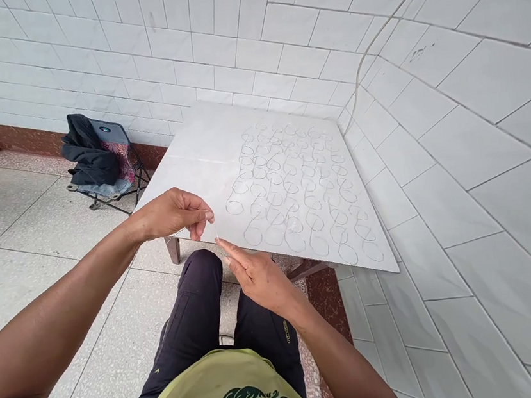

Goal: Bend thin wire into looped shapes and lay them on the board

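The yellow-green shirt (207, 377) bears a dark-green print (244, 396); the dark trousers (189, 311), yellow lettering (286, 332).

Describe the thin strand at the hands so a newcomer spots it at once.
Find the white tabletop against the tiled wall. By its near edge, the left hand and right hand nearly meet, with the thin strand between their fingertips. Unlike the curled loops lying on the tabletop, it runs nearly straight there.

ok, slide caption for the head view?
Thin strand between left hand and right hand, beside a white tabletop bearing thin loops.
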`<action>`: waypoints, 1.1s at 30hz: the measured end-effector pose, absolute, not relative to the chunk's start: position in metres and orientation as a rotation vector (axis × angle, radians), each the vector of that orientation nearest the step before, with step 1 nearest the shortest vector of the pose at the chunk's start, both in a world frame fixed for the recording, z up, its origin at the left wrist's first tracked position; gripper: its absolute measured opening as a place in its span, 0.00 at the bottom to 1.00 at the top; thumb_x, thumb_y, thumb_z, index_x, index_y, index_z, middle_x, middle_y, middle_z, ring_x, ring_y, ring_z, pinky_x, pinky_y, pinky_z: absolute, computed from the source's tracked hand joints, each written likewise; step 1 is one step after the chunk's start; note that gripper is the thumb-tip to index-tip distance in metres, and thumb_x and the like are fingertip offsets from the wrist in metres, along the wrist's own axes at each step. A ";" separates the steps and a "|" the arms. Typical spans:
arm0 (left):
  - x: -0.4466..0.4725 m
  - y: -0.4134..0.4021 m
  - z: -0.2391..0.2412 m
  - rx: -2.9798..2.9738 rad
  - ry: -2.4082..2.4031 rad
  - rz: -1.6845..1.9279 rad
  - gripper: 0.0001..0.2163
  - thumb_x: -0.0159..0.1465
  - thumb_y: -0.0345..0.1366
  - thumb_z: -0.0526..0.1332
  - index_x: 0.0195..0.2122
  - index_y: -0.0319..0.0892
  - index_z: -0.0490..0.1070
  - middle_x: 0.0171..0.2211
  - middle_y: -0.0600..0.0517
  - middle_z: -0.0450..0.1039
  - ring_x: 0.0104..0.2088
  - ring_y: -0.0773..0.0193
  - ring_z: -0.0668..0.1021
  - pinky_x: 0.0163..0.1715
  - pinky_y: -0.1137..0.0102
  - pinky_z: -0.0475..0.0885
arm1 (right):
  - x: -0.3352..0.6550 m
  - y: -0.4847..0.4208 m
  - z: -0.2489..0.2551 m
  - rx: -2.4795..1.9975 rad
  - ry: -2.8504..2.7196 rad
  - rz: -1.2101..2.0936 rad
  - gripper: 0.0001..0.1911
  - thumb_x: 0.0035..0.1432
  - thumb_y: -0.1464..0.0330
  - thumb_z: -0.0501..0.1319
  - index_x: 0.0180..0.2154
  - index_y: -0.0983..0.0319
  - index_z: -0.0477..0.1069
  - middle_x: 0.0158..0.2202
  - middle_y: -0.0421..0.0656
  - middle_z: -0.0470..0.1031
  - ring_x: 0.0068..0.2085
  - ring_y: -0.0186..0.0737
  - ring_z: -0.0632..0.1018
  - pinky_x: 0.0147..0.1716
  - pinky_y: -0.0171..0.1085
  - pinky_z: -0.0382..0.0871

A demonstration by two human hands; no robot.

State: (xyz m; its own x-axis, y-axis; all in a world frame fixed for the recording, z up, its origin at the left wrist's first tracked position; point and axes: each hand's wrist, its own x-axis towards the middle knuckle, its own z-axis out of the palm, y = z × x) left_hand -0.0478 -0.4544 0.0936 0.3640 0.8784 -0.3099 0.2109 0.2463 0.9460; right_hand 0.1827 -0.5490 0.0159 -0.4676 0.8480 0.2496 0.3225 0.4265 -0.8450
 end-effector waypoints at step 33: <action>-0.050 -0.443 0.069 1.835 1.292 0.887 0.14 0.63 0.47 0.65 0.37 0.43 0.84 0.31 0.49 0.82 0.28 0.61 0.80 0.34 0.68 0.76 | 0.185 -0.536 -0.006 -1.250 -1.701 1.045 0.19 0.71 0.55 0.57 0.53 0.59 0.75 0.19 0.33 0.62 0.21 0.33 0.63 0.28 0.34 0.61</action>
State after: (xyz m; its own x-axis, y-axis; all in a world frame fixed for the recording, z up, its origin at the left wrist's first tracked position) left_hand -0.0495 -0.4433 0.0695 0.2634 0.9557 0.1317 0.4660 -0.2456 0.8500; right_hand 0.1848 -0.5357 -0.0059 -0.2259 0.9680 0.1095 0.3396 0.1836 -0.9225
